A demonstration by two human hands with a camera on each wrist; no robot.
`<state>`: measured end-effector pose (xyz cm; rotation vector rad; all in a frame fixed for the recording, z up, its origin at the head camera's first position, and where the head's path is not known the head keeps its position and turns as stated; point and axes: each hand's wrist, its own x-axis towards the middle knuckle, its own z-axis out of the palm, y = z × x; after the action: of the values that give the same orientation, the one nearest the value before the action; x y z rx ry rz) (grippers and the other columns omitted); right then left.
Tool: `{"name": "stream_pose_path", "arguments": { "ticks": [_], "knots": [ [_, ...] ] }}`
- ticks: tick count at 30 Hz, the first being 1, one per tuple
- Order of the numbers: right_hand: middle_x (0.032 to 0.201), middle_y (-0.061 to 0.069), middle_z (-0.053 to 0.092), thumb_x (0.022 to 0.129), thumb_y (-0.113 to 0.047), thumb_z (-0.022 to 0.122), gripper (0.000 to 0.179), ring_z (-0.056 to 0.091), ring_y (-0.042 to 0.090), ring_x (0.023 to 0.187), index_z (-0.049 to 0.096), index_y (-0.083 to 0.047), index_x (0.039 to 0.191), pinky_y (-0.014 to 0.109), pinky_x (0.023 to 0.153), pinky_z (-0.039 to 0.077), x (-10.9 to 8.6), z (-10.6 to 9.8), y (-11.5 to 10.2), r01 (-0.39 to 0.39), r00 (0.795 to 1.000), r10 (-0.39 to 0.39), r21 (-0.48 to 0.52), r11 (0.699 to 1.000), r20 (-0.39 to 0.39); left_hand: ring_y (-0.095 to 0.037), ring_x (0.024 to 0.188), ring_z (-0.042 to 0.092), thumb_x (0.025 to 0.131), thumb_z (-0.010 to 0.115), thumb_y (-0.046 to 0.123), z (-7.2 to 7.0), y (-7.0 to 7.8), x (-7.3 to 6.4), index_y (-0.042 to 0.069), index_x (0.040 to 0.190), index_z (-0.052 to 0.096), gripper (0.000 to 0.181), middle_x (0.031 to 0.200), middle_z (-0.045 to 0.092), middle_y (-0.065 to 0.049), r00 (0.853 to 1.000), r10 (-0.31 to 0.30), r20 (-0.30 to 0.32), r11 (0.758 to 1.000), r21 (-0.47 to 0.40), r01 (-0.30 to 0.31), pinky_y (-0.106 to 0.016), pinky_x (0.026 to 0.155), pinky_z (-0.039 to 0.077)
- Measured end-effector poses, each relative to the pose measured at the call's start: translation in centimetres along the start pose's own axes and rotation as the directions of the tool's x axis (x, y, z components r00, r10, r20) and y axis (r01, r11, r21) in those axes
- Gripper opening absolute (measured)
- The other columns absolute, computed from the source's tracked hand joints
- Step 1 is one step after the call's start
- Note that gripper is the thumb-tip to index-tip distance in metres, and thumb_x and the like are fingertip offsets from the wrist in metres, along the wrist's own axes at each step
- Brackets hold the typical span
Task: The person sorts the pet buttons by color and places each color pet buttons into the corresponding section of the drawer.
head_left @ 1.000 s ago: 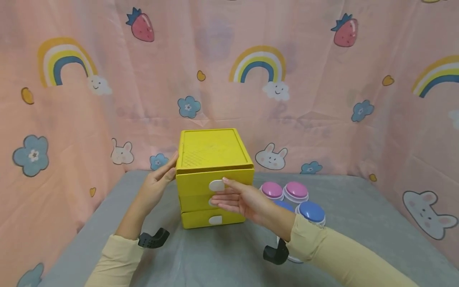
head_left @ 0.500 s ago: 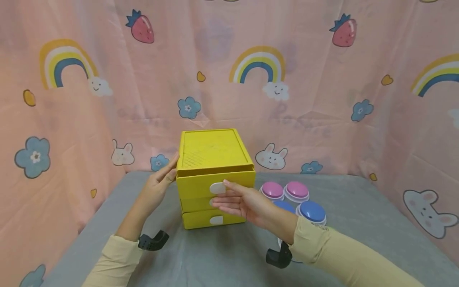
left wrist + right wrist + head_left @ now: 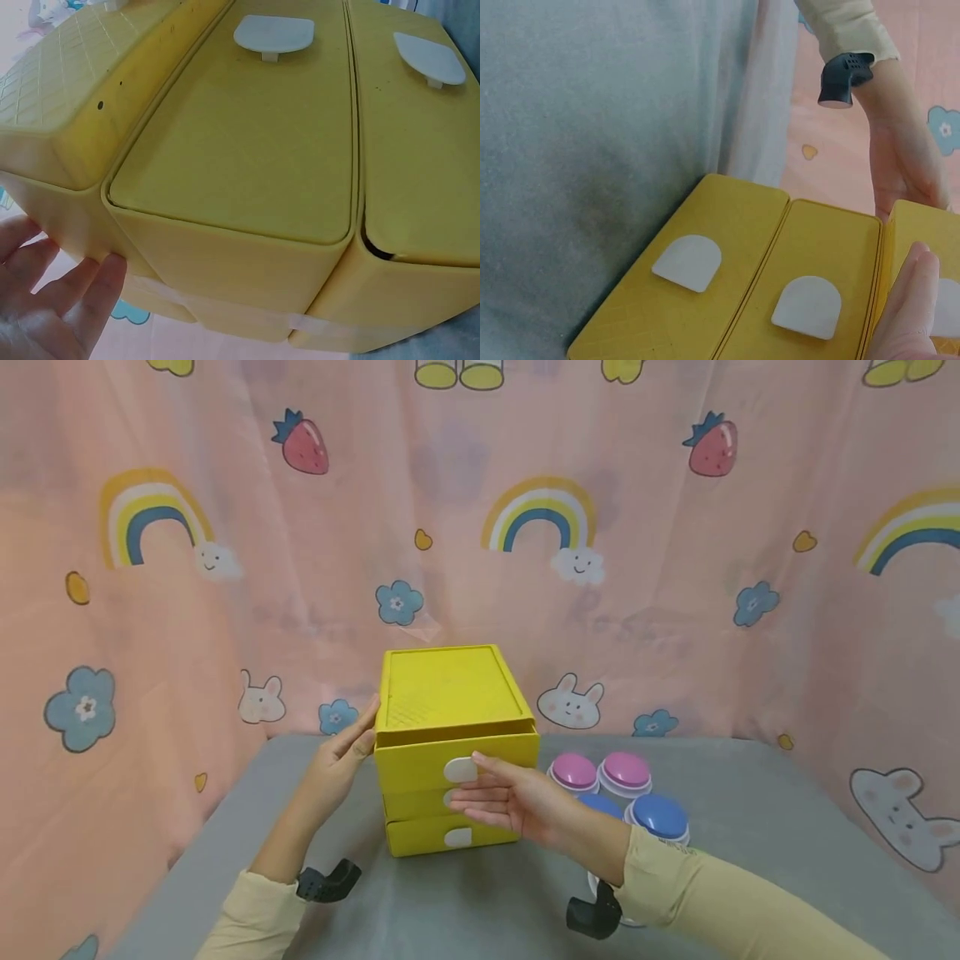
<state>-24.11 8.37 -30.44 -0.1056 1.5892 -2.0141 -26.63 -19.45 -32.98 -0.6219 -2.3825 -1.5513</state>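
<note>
A small yellow drawer cabinet (image 3: 453, 689) stands on the grey cloth, its drawers stacked and each bearing a white tab handle. The top drawer (image 3: 420, 767) sticks out slightly, leaving a narrow dark gap under the cabinet's top. My right hand (image 3: 525, 802) pinches that drawer's white handle (image 3: 460, 769) at its right edge, thumb above, the other fingers stretched out below. Along the cabinet's left side, my left hand (image 3: 339, 768) lies with fairly straight fingers (image 3: 101, 296) touching the wall near the top. The drawer's inside is hidden.
Several round white pieces with domed tops, among them a pink one (image 3: 627, 770) and a blue one (image 3: 660, 817), stand right of the cabinet, partly behind my right forearm. A pink patterned curtain (image 3: 645, 635) hangs behind the grey cloth-covered table (image 3: 757, 843).
The top drawer has come a little further out towards me, with my right hand at its handle. My left hand stays against the cabinet's side. The head view has tilted up slightly.
</note>
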Motion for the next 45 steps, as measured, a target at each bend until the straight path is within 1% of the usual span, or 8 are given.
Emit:
{"name": "stream_pose_path", "arguments": {
  "ticks": [3,9,16,23,26,31,38,45],
  "knots": [
    [0.133,0.026,0.062,0.101,-0.042,0.057,0.066,0.073,0.024,0.106,0.049,0.012,0.138,0.029,0.091,0.058,0.1,0.1,0.4,0.0,1.0,0.0,0.001,1.0,0.006,-0.026,0.154,0.018,0.109,0.036,0.033,0.0,0.0,-0.4,0.025,0.158,0.027,0.051,0.167,0.017,0.001,1.0,0.002,-0.003,1.0,0.008,-0.002,-0.05,0.116,0.034],
    [0.132,0.026,0.063,0.1,-0.042,0.057,0.065,0.073,0.023,0.103,0.051,0.012,0.136,0.031,0.094,0.057,-0.2,0.1,0.4,0.015,1.0,-0.015,0.006,1.0,-0.008,-0.025,0.155,0.017,0.109,0.036,0.037,0.1,0.0,-0.2,0.031,0.158,0.026,0.05,0.167,0.016,0.004,1.0,-0.009,0.006,1.0,0.005,0.009,-0.055,0.118,0.033],
    [0.133,0.026,0.062,0.099,-0.043,0.059,0.066,0.073,0.025,0.106,0.052,0.011,0.136,0.031,0.093,0.057,-0.4,0.3,0.2,0.004,1.0,-0.004,-0.003,1.0,-0.022,-0.027,0.155,0.017,0.109,0.037,0.034,-0.1,0.2,-0.2,0.027,0.158,0.027,0.051,0.167,0.018,-0.001,1.0,-0.007,-0.014,1.0,0.004,0.007,-0.058,0.118,0.031],
    [0.131,0.025,0.064,0.1,-0.044,0.057,0.066,0.072,0.026,0.107,0.051,0.01,0.137,0.03,0.092,0.058,-0.9,0.4,0.3,-0.01,1.0,0.009,-0.023,1.0,-0.027,-0.025,0.155,0.015,0.108,0.038,0.037,-0.1,0.5,-0.2,0.028,0.158,0.027,0.051,0.166,0.017,0.005,1.0,-0.03,-0.008,1.0,0.004,0.03,-0.058,0.12,0.027],
    [0.13,0.024,0.065,0.1,-0.044,0.058,0.065,0.072,0.026,0.107,0.053,0.009,0.136,0.03,0.091,0.058,-1.1,0.5,0.4,-0.019,0.999,0.019,-0.023,1.0,-0.031,-0.025,0.155,0.014,0.108,0.038,0.038,-0.2,0.4,-0.3,0.029,0.158,0.027,0.051,0.167,0.017,0.004,0.999,-0.042,-0.003,0.999,0.001,0.042,-0.058,0.12,0.027],
    [0.132,0.025,0.063,0.098,-0.046,0.059,0.066,0.072,0.027,0.107,0.054,0.009,0.135,0.031,0.093,0.057,-1.4,0.6,0.5,-0.029,0.999,0.028,-0.032,0.999,-0.032,-0.024,0.155,0.015,0.108,0.038,0.037,-0.2,0.4,-0.2,0.029,0.157,0.028,0.051,0.167,0.017,0.001,1.0,-0.031,-0.007,1.0,-0.003,0.031,-0.057,0.12,0.027],
    [0.131,0.025,0.064,0.099,-0.046,0.058,0.066,0.073,0.024,0.104,0.054,0.01,0.135,0.032,0.094,0.057,-1.9,0.5,0.6,-0.028,0.999,0.027,-0.034,0.999,-0.016,-0.025,0.155,0.016,0.108,0.039,0.034,-0.1,0.5,-0.1,0.024,0.158,0.028,0.051,0.167,0.018,-0.001,1.0,-0.014,-0.018,1.0,-0.01,0.014,-0.057,0.12,0.027],
    [0.121,0.021,0.07,0.098,-0.045,0.059,0.067,0.073,0.026,0.105,0.053,0.011,0.134,0.029,0.09,0.059,-2.4,0.6,1.1,-0.017,1.0,0.018,-0.018,1.0,0.002,-0.024,0.155,0.015,0.108,0.038,0.035,-0.1,0.3,-0.2,0.028,0.157,0.028,0.05,0.166,0.018,0.005,1.0,-0.022,-0.016,1.0,0.007,0.022,-0.059,0.121,0.024]
  ]
}}
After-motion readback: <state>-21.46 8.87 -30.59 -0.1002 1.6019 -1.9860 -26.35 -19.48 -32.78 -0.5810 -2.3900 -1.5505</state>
